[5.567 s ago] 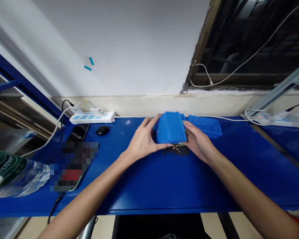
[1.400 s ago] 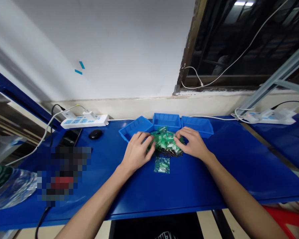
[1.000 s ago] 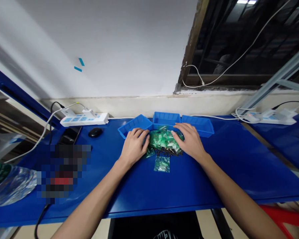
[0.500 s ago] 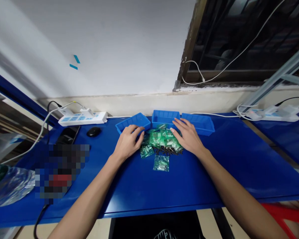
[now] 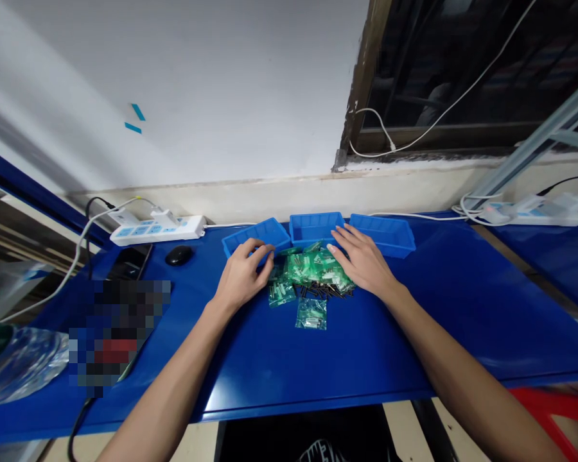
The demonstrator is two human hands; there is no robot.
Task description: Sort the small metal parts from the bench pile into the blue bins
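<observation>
My left hand (image 5: 245, 274) is at the left side of a heap of small green-tinted plastic bags (image 5: 311, 266), its fingers loosely bent and nothing visible in them. On the heap's right side rests my right hand (image 5: 366, 262), fingers stretched out and spread. Pale, rod-like pieces show through the bags. Several dark screws (image 5: 325, 290) lie loose along the near edge of the heap. One separate bag (image 5: 311, 314) lies flat closer to me, and another bag (image 5: 282, 293) is beside my left thumb.
Behind the heap stand a left blue bin (image 5: 264, 232), a middle blue bin (image 5: 316, 220) and a right blue bin (image 5: 383, 235). A black mouse (image 5: 178, 255), a phone (image 5: 130, 262), a power strip (image 5: 158, 230) and a plastic bottle (image 5: 24, 362) are on the left.
My left hand has drawn slightly left, its thumb and index finger nearer each other. The right hand stays by the heap; the camera view has shifted a little.
</observation>
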